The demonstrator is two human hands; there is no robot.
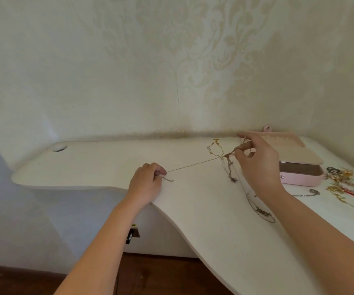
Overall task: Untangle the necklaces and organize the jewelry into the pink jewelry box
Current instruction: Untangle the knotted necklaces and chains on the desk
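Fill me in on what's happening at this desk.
A person is untangling necklaces on the white curved desk. The left hand pinches a thin pale metal chain, pulled taut toward the knotted clump of gold and silver necklaces, which the right hand holds in a fingertip grip. The pink rectangular jewelry box sits open behind; a loose pile of mixed jewelry lies beside it, not yet put away.

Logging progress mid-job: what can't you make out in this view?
Head view:
- Jewelry box interior: mostly behind the right hand and lid.
- Tangled chains: too fine to count strands.
- Jewelry pile at the right edge: small, blurred.
- Left hand fingertips: curled under, hidden.
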